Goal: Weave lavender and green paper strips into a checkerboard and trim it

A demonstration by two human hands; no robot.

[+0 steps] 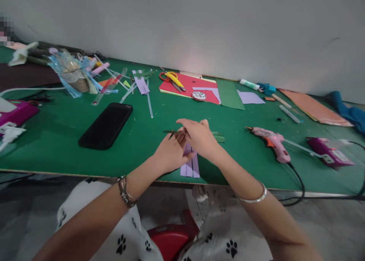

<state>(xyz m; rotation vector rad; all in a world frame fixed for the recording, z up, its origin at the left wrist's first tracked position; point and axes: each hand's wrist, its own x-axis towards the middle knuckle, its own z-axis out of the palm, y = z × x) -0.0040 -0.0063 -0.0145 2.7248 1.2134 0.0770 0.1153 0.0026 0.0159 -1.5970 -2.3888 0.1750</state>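
Observation:
My left hand (170, 153) and my right hand (200, 140) meet over the front of the green table, the right partly covering the left. The fingers of both are bent and closed together. A thin dark strip (169, 132) pokes out leftward from between them; its other end is hidden. Below my hands lie light purple paper strips (190, 170), side by side, their upper part covered. A green strip (219, 139) rests on the table just right of my right hand.
A black phone (106, 126) lies left. To the right are a pink glue gun (272, 143) with its cord and a purple power block (329, 151). Behind are scissors (172, 79), red paper (182, 88), a round tape roll (199, 96) and a bundle with blue fringe (75, 76).

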